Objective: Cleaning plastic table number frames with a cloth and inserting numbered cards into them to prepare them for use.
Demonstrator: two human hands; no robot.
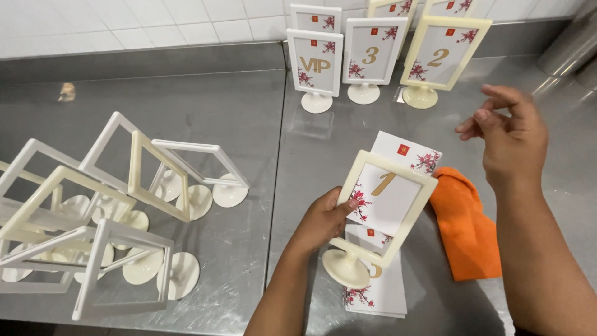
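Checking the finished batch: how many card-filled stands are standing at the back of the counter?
5. Front row: left stand, middle stand, cream stand. Behind them: white stand and cream stand, mostly hidden. A frame edge at top may be a sixth.

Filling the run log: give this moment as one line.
left hand: holds cream frame stand with card | right hand: raised, empty | orange cloth: on steel table
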